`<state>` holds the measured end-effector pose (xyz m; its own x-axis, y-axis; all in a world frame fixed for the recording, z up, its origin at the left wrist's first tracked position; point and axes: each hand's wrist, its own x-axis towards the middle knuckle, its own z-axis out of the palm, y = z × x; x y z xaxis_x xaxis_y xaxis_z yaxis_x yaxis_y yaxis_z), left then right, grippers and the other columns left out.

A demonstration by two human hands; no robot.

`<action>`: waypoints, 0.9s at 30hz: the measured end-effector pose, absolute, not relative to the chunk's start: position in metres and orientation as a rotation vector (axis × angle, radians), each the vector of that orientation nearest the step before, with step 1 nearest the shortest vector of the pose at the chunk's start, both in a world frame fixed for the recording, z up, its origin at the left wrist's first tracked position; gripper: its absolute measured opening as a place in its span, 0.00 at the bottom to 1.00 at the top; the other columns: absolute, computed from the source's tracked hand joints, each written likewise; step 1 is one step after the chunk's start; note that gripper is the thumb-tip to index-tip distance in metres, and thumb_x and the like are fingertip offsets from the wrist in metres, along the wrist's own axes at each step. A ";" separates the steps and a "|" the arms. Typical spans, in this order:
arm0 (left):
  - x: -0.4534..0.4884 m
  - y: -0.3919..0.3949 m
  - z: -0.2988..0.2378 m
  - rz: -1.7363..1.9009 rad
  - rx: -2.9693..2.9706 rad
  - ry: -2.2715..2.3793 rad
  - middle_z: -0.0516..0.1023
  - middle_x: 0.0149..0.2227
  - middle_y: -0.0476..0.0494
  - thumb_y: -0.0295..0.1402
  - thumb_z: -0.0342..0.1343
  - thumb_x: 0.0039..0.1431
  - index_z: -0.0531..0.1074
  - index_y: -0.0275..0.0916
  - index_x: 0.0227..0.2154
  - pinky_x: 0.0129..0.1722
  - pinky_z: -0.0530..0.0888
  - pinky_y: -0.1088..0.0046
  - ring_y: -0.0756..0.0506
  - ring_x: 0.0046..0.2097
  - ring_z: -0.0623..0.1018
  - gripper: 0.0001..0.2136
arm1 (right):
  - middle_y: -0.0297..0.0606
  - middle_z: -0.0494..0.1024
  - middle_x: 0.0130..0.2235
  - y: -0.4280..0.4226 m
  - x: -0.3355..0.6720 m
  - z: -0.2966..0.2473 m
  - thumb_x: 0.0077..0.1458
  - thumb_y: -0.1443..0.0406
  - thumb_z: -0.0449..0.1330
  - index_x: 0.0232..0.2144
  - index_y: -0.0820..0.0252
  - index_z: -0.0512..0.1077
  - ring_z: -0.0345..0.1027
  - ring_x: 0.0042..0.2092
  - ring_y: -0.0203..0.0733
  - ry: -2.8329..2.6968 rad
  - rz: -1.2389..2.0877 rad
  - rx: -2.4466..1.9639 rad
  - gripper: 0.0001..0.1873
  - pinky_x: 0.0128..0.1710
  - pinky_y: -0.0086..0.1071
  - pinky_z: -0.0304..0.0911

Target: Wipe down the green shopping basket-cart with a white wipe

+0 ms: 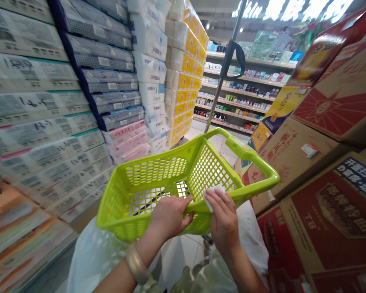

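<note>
A lime-green shopping basket [116,191] with perforated walls sits tilted in front of me, its loop handle at the right end and a long metal pole with a dark grip [233,61] rising behind. My left hand [172,213], below a gold bangle, is closed around the near rim. Against the same rim, further right, my right hand [222,207] presses a white cloth or tissue [212,195]; its fingers are bent over it. Inside the basket no goods show; floor is visible through its holes.
Tall stacks of packaged tissue [152,53] and printed packs [39,73] line the left. Red and brown cartons [332,211] are piled close on the right. Beyond, tiled floor leads to shelves [240,89] filled with small boxes and bottles.
</note>
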<state>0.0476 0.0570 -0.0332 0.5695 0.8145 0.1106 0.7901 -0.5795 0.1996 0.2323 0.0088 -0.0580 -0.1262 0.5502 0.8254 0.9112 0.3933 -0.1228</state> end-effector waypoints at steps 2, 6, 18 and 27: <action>0.047 0.057 -0.033 0.302 2.672 1.355 0.82 0.41 0.43 0.43 0.53 0.59 0.71 0.46 0.52 0.39 0.72 0.62 0.38 0.42 0.79 0.19 | 0.39 0.79 0.50 0.009 0.225 -0.062 0.59 0.76 0.48 0.51 0.59 0.72 0.67 0.57 0.42 -1.891 -0.518 -1.223 0.22 0.62 0.40 0.56; 0.045 0.058 -0.034 0.311 2.689 1.349 0.82 0.39 0.43 0.42 0.54 0.58 0.72 0.45 0.49 0.39 0.72 0.65 0.39 0.41 0.79 0.17 | 0.39 0.79 0.49 0.007 0.242 -0.054 0.59 0.77 0.46 0.52 0.58 0.72 0.66 0.58 0.43 -1.821 -0.535 -1.259 0.24 0.62 0.43 0.55; 0.025 0.088 -0.032 0.318 2.781 1.167 0.82 0.37 0.47 0.45 0.51 0.60 0.77 0.46 0.40 0.36 0.71 0.70 0.43 0.39 0.79 0.14 | 0.42 0.80 0.48 0.010 0.310 -0.022 0.61 0.73 0.49 0.47 0.59 0.74 0.68 0.56 0.47 -1.524 -0.683 -1.394 0.19 0.61 0.48 0.56; -0.004 0.118 -0.034 0.374 2.774 1.227 0.83 0.41 0.43 0.48 0.45 0.63 0.79 0.44 0.41 0.37 0.71 0.69 0.42 0.41 0.80 0.20 | 0.37 0.81 0.47 0.021 0.219 -0.028 0.60 0.77 0.46 0.48 0.57 0.74 0.71 0.53 0.41 -1.781 -0.535 -1.310 0.23 0.62 0.40 0.53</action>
<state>-0.0042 0.1182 -0.0335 0.6484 0.7379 0.1872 0.7170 -0.6745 0.1756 0.2187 0.0213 -0.0283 -0.1010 0.5637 0.8198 0.9221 0.3624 -0.1355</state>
